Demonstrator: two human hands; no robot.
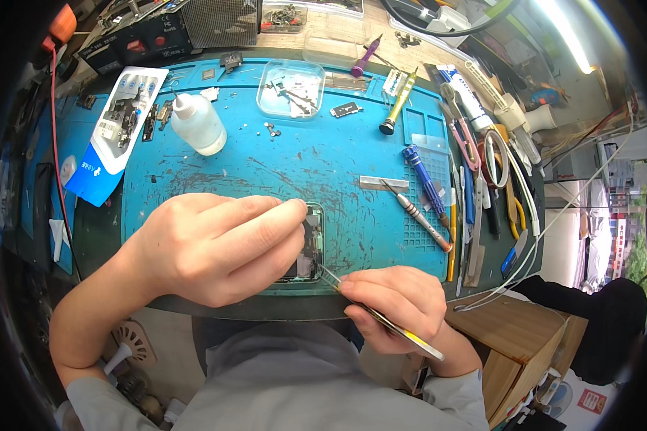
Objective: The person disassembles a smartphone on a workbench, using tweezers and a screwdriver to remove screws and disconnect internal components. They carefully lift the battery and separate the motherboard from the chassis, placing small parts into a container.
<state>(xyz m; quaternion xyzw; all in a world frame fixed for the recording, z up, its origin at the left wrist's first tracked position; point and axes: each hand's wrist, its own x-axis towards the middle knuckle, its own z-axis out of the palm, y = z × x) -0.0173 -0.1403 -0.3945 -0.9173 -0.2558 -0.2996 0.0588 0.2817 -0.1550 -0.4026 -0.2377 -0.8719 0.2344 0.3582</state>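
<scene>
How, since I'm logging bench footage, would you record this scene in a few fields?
Left hand: over the left part of an opened phone-like device; grip unclear
Right hand: holding tweezers, tips at the device's lower right
Surface: blue mat
Beyond hands: white bottle, clear tray of small parts
Mat's right side: blue screwdriver

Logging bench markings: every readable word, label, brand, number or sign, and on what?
Not quoting print; locations only.
Black box: white lettering, partly readable.
Blue-and-white package: print, mostly too small.
Blue-and-white tube: too small.
Red-and-white card: blurred.
Opened phone, tweezers: nothing legible.
</scene>
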